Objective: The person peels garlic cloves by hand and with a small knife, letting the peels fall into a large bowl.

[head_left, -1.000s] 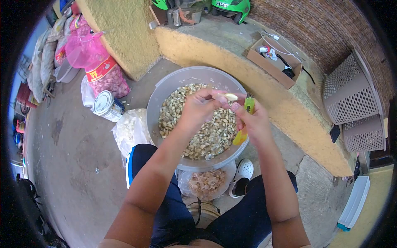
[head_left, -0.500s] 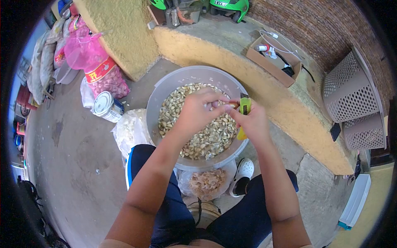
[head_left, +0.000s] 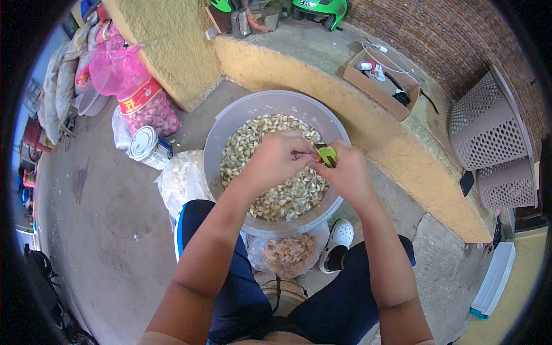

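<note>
A big grey tub (head_left: pixel 217 138) full of garlic cloves (head_left: pixel 270 198) stands between my legs, partly under my hands. My right hand (head_left: pixel 348 172) grips a yellow-green utility knife (head_left: pixel 328 156), its dark blade end pointing at my left fingertips. Close against it, my left hand (head_left: pixel 277 156) pinches what looks like a garlic clove, mostly covered by the fingers. Both hands are above the tub's right half, fingertips nearly touching.
Below the tub is a clear bag of peelings (head_left: pixel 287 255). On the left are a white bag of pale cloves (head_left: pixel 183 179), a paint can (head_left: pixel 149 147) and a pink mesh sack of garlic (head_left: pixel 152 115). A low yellow wall (head_left: pixel 368 129) with a cardboard box (head_left: pixel 382 86) runs behind.
The knife has turned in my right hand from upright to slanted, and its end has come nearer my left fingertips. My left hand has shifted only slightly.
</note>
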A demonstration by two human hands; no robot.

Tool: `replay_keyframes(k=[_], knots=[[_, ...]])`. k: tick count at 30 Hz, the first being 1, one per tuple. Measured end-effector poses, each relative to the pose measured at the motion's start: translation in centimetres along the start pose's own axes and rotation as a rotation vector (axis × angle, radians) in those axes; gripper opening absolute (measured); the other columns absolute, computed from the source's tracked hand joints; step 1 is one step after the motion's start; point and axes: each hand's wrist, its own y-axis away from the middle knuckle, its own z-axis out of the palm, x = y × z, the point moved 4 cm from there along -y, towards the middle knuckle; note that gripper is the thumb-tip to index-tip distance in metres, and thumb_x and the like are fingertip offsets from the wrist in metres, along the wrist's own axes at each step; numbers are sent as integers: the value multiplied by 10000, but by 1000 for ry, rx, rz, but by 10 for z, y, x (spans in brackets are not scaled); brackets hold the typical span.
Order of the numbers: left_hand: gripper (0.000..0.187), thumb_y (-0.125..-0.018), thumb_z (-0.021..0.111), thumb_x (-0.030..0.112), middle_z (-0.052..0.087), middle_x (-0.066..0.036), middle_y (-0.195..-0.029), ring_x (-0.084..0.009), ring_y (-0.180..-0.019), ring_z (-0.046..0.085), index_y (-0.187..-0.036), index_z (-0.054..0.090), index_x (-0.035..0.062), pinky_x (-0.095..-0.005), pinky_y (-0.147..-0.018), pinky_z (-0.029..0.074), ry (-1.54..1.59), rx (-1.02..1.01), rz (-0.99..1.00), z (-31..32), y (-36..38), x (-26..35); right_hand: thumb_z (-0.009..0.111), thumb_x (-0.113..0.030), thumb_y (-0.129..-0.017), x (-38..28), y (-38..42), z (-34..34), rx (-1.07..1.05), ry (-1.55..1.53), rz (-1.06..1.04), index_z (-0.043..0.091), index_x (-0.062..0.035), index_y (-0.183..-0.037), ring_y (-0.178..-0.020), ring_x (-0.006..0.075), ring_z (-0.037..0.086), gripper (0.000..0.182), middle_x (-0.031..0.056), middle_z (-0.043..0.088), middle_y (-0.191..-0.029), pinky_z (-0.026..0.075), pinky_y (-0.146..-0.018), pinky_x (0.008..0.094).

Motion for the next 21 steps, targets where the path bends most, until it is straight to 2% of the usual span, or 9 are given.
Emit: replay_keyframes(k=[7, 10, 13, 16, 19, 21], knots=[[109, -682, 598, 93, 561, -116, -677, -222, -609, 553, -763, 633, 29, -299, -572, 434, 12, -28, -75, 3, 0, -3, 705, -141, -620, -1, 1, 1, -45, 1, 12, 532, 15, -734, -570, 282, 531, 259, 174, 538, -647, 408, -538, 343], [98, -704, 601, 87, 551, -116, -674, -206, -599, 537, -758, 601, 5, -297, -568, 425, 2, 26, -95, 9, 0, -5, 685, -174, -634, 3, 0, 3, -73, -55, 119, 560, 24, -748, -660, 326, 572, 261, 189, 567, -698, 438, -585, 382], [99, -721, 600, 85, 545, -118, -673, -204, -600, 532, -755, 583, -6, -296, -575, 422, -18, 97, -113, 10, 0, -7, 686, -189, -658, 16, -1, 9, -66, -299, 257, 573, 27, -778, -560, 217, 577, 272, 138, 576, -630, 440, -507, 326], [113, -728, 589, 94, 545, -125, -668, -215, -598, 538, -759, 578, -14, -309, -570, 423, -13, 146, -94, 11, -1, -8, 687, -213, -683, 18, 0, 10, -164, -453, 434, 589, 23, -819, -488, 101, 530, 289, 69, 559, -578, 414, -430, 258], [128, -751, 576, 111, 541, -123, -649, -207, -594, 538, -772, 576, -15, -309, -564, 423, 76, 189, -163, 12, -1, -13, 672, -194, -710, 24, 0, 17, -110, -615, 444, 597, 12, -834, -450, 59, 487, 252, 26, 534, -569, 383, -384, 220], [137, -771, 567, 124, 535, -110, -631, -190, -591, 533, -787, 576, -12, -301, -560, 422, 119, 239, -214, 11, 1, -18, 635, -134, -733, 22, 1, 17, -99, -708, 476, 591, 9, -888, -455, 58, 460, 215, 3, 512, -578, 392, -398, 215]])
